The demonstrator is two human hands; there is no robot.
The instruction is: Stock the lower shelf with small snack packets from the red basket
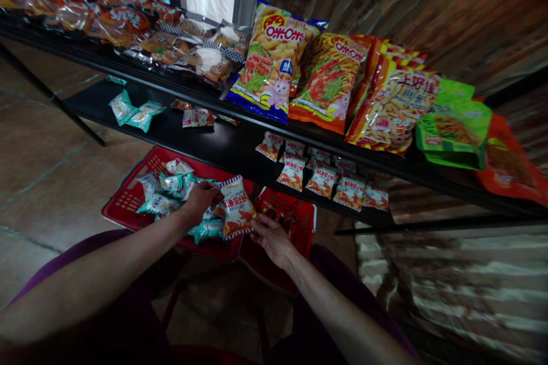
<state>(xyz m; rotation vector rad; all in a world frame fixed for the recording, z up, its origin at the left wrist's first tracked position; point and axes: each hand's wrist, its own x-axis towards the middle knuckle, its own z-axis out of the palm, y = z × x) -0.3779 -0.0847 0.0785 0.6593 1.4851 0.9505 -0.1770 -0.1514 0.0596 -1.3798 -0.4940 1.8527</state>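
My right hand [272, 239] grips the lower right corner of a small white and orange snack bag [238, 209]. At the bag's upper left side is my left hand [202, 201], its fingers closed at the edge. The bag is tilted, its printed front facing up, above two red baskets. Green and white packets [173, 183] fill the left red basket [124, 197]. The right red basket [309, 222] is partly covered by my right hand; its contents are hard to make out.
The black lower shelf [231, 145] holds rows of small orange and white bags [323, 178] and some green packets [145, 114]. Above, the upper shelf [171, 86] carries large snack bags [274, 63] and wrapped breads [124, 23]. A corrugated wall stands at right.
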